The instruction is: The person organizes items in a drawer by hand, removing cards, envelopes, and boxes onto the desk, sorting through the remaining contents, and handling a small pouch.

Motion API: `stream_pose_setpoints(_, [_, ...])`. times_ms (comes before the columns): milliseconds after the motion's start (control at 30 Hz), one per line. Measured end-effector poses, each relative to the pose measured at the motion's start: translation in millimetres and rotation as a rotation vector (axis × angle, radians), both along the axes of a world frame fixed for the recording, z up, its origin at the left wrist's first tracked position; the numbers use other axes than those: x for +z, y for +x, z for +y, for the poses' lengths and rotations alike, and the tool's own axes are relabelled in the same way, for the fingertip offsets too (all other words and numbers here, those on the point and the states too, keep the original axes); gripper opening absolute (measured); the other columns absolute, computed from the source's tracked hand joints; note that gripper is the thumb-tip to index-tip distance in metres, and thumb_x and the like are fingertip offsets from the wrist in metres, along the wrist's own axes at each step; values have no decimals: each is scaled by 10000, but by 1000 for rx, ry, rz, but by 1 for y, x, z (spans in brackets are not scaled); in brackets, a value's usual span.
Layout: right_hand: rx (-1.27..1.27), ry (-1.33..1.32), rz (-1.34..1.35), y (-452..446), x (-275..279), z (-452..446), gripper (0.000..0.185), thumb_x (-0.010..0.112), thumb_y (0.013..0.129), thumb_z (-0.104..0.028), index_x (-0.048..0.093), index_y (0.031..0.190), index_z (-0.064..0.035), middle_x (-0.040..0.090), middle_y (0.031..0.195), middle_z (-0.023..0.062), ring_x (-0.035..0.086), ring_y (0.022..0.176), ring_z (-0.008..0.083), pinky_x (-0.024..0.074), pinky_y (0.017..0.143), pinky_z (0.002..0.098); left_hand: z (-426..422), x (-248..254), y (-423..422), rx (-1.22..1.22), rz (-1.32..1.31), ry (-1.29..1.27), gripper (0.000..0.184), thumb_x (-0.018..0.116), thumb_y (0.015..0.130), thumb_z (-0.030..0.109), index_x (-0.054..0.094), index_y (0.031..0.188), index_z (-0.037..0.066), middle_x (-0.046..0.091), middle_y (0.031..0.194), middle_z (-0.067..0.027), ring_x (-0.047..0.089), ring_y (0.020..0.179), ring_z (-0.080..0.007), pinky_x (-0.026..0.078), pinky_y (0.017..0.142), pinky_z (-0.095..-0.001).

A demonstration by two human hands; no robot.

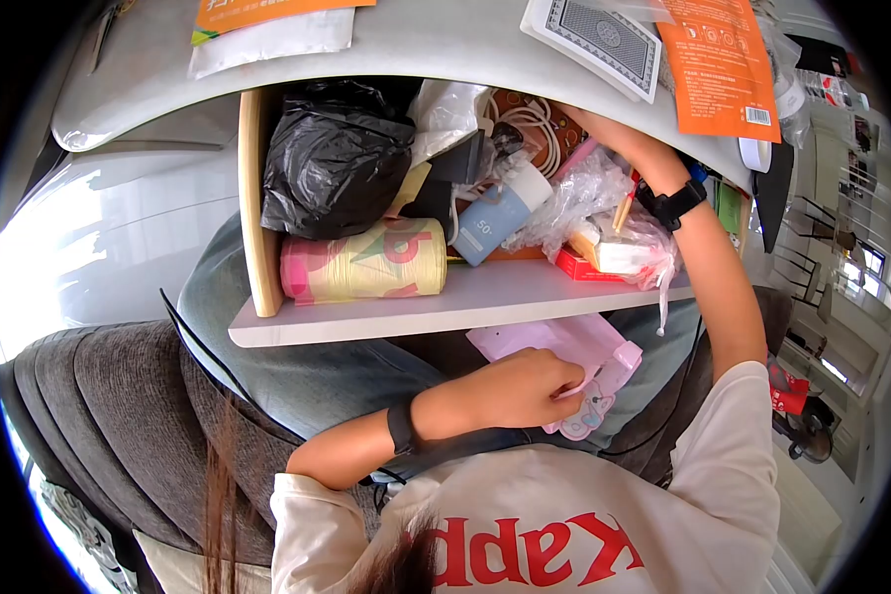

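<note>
My left hand (537,384) is closed around the edge of a pink pouch (544,340) with a cartoon shape at its lower end. The pouch lies over my lap, just in front of the open drawer (465,315). My right hand (596,129) reaches deep into the drawer's back, its fingers hidden under the tabletop. Near that hand are a coiled white cable (537,124) and crumpled clear plastic (582,193). A blue-and-white box marked 50+ (500,218) leans in the middle of the drawer.
On the drawer's left side are a black plastic bag (337,168) and a yellow-and-pink roll of bags (366,262). A red box (589,267) sits at the right. Above, the tabletop (445,49) holds a deck of cards (604,45) and an orange packet (720,69).
</note>
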State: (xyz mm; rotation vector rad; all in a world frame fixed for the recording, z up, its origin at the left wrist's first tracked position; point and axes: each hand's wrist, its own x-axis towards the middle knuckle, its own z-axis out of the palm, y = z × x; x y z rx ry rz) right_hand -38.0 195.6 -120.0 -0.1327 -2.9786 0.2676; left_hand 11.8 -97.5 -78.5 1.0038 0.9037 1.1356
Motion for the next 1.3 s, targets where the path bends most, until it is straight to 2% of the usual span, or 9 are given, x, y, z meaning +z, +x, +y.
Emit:
stream_pose_setpoints(33, [13,10,-2,-1,4,-2,260,650,814,-209,625,1023,-56,641,928,128,607,834,280,490,753,345,-1,-1,1,-4,-24,-18,254,562,842,182,496,696,-15,528,600,-205,550,582,-377,413,530,-421])
stream_pose_setpoints(267, [-71,40,-178,6,7,-4,317,665,794,-212,601,1054,-40,628,989,142,591,903,309,469,809,366,0,-1,1,12,3,2,252,562,842,185,501,703,-17,529,606,-207,549,584,-381,414,532,-422])
stream_pose_setpoints(367, [-104,-179,-10,15,10,-3,360,669,799,-222,587,1091,-28,622,1040,150,584,956,301,462,841,359,-3,-1,2,35,11,8,246,562,838,181,504,706,-18,530,607,-207,550,586,-381,416,534,-420])
stream_pose_setpoints(467, [-153,-131,-85,18,6,2,370,666,809,-220,581,1107,-18,622,1060,154,580,977,300,459,857,359,-2,1,1,-5,-23,-20,239,561,833,177,507,706,-19,532,608,-206,551,588,-381,419,538,-420])
stream_pose_setpoints(833, [27,135,-3,11,-10,12,263,617,843,-201,594,1056,-48,624,1005,149,572,877,329,469,785,368,-2,0,1,20,-63,-34,236,552,841,167,500,694,-11,533,596,-200,555,568,-370,424,532,-413])
stream_pose_setpoints(900, [48,186,-22,14,-13,15,257,620,838,-200,594,1050,-56,626,999,140,571,864,324,472,769,364,-2,-2,0,50,10,3,241,553,842,169,497,691,-10,524,585,-197,551,558,-363,418,523,-405])
stream_pose_setpoints(1133, [-43,-131,-13,10,12,-5,254,630,818,-199,592,1029,-65,623,939,137,565,813,310,474,729,358,1,-6,-2,96,118,23,260,557,844,183,487,684,-9,512,568,-188,537,520,-336,389,492,-381])
stream_pose_setpoints(1267, [-17,-65,-30,9,8,0,270,645,805,-204,588,1021,-54,621,917,137,559,799,298,474,728,353,1,-8,-1,69,79,-30,276,549,850,190,480,676,-13,517,571,-186,540,519,-330,390,494,-383])
stream_pose_setpoints(1300, [-55,-42,-121,9,10,1,277,650,800,-207,588,1025,-56,622,923,137,563,808,299,474,730,355,2,-9,-1,51,65,-43,278,547,850,190,479,673,-13,518,571,-185,541,519,-329,392,496,-382])
